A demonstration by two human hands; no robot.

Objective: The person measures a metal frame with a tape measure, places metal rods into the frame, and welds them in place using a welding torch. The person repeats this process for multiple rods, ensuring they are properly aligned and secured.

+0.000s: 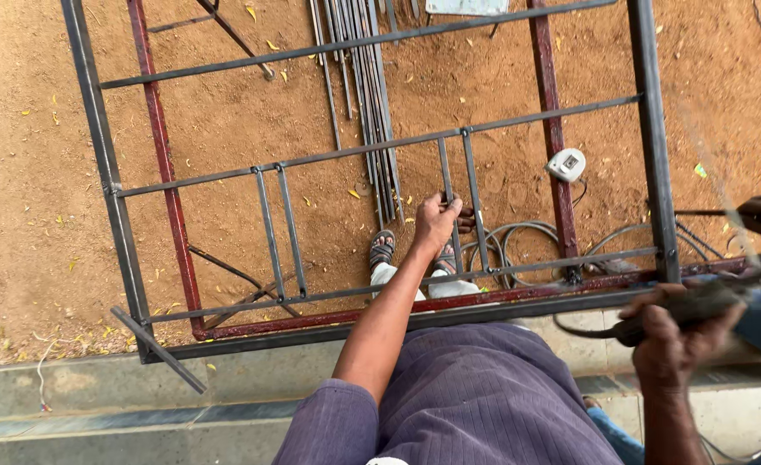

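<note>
Outdoors on sandy ground (36, 155), left hand (435, 222) clenched round grille bar (448, 176), right hand (677, 331) grasping welding holder (699, 303).

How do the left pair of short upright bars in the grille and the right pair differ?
The left pair stands lower in the grille, between the bottom two rails; the right pair starts a rail higher. The left pair is untouched, while the left hand grips one bar of the right pair. Both are thin grey metal bars set close together.

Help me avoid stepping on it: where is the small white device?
In the head view, the small white device lies on the sandy ground at upper right, beside the red bar.
</note>
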